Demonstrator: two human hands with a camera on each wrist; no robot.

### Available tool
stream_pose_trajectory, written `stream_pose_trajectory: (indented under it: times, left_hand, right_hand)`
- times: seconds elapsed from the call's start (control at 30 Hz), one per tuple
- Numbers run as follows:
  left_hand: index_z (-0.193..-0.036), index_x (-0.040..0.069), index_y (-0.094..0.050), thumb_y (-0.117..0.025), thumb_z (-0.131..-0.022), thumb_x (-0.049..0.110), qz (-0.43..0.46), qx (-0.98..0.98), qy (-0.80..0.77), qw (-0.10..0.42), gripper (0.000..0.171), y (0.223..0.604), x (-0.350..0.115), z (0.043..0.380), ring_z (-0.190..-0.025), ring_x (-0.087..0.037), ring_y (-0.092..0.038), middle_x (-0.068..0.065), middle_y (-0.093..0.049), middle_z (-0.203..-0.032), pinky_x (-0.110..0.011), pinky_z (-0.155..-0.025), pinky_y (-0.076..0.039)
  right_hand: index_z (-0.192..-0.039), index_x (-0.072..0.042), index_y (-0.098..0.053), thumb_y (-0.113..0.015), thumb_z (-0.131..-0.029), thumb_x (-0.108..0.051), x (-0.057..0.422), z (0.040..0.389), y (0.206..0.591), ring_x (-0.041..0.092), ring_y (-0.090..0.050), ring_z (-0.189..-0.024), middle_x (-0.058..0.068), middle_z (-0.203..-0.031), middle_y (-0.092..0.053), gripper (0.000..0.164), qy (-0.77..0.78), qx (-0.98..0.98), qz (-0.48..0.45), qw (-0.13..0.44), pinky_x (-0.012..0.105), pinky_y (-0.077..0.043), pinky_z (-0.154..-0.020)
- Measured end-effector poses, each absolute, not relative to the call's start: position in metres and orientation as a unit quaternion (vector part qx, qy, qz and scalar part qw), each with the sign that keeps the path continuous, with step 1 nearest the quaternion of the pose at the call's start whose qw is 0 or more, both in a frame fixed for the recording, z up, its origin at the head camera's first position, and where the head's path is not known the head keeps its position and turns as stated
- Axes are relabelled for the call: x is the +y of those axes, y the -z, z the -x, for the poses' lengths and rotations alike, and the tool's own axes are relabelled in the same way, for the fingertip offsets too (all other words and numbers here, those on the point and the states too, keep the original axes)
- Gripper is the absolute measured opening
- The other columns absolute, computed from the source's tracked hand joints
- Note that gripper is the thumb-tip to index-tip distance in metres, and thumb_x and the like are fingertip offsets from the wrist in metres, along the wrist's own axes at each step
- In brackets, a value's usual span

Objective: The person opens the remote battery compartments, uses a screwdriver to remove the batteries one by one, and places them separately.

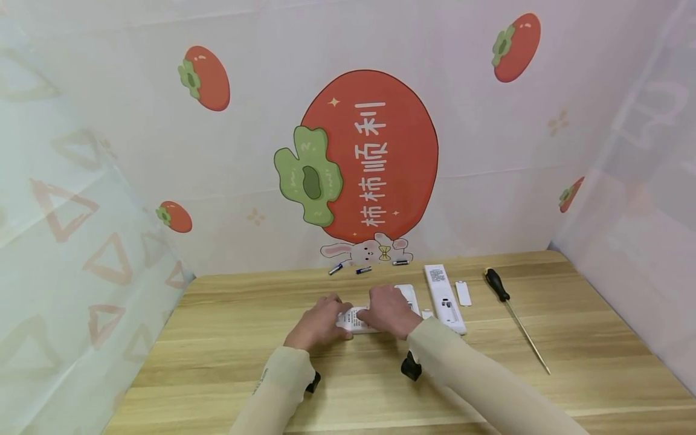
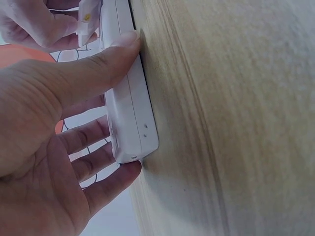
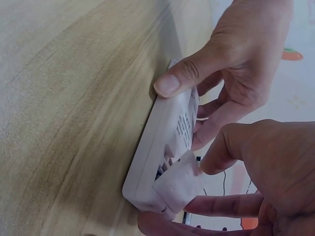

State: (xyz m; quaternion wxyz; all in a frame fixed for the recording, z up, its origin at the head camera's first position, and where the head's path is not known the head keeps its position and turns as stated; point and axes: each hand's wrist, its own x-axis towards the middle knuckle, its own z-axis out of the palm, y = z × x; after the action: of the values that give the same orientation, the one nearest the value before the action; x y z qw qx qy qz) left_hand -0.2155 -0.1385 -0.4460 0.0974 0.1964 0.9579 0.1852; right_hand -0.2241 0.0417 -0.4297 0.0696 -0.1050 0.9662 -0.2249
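A white remote control [image 1: 353,320] lies on the table with its printed back up. My left hand [image 1: 324,320] grips one end of it, thumb on the near side edge and fingers along the far side. At the other end, my right hand [image 1: 390,309] pinches a small white battery cover [image 3: 178,183] between thumb and fingers. The cover stands tilted over the battery compartment, where a bit of metal [image 3: 160,172] shows beside it. In the head view the right hand hides the cover and that end of the remote.
Behind the right hand lies another white device [image 1: 408,295], with a small white piece [image 1: 427,313] nearby. To its right are a white remote with an uncovered compartment [image 1: 447,302], a loose cover [image 1: 463,293] and a long screwdriver [image 1: 496,284]. Batteries [image 1: 363,270] lie along the back edge.
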Motion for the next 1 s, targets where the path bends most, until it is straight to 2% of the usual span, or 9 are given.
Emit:
stream_pose_trajectory:
  times: [0.17,0.43,0.73,1.0]
  left_hand:
    - [-0.132,0.009,-0.068,-0.086,-0.083,0.024,-0.192,0.958,-0.188,0.099,0.054,0.4450,-0.1384,0.2161,-0.108,-0.027,-0.050,-0.008,-0.057,-0.121,-0.046,-0.084,-0.050]
    - [-0.131,0.009,-0.068,-0.087,-0.082,0.023,-0.194,0.958,-0.189,0.098,0.054,0.4452,-0.1388,0.2155,-0.108,-0.028,-0.050,-0.008,-0.057,-0.119,-0.047,-0.084,-0.050]
    - [-0.130,0.009,-0.069,-0.087,-0.082,0.024,-0.190,0.958,-0.191,0.100,0.054,0.4457,-0.1380,0.2144,-0.107,-0.027,-0.050,-0.006,-0.057,-0.117,-0.048,-0.084,-0.051]
    - [-0.130,0.010,-0.069,-0.087,-0.081,0.024,-0.178,0.958,-0.198,0.104,0.054,0.4473,-0.1379,0.2150,-0.107,-0.026,-0.049,-0.005,-0.057,-0.115,-0.048,-0.085,-0.051]
  right_hand:
    - [-0.070,-0.011,-0.061,-0.079,-0.086,-0.035,0.0423,0.2253,0.4278,0.014,-0.047,-0.049,0.001,-0.058,-0.051,0.035,0.219,0.967,0.119,0.057,0.028,-0.037,-0.046]
    - [-0.083,-0.007,-0.068,-0.080,-0.085,-0.032,0.0394,0.2226,0.4218,0.016,-0.053,-0.059,0.000,-0.069,-0.058,0.028,0.213,0.965,0.146,0.036,0.029,-0.045,-0.052]
    - [-0.084,-0.005,-0.069,-0.082,-0.083,-0.030,0.0371,0.2189,0.4237,0.016,-0.052,-0.056,0.000,-0.066,-0.057,0.028,0.216,0.964,0.156,0.019,0.029,-0.045,-0.050]
    - [-0.090,-0.002,-0.070,-0.084,-0.081,-0.027,0.0354,0.2179,0.4249,0.017,-0.055,-0.063,0.004,-0.076,-0.063,0.030,0.237,0.956,0.171,0.011,0.029,-0.047,-0.053]
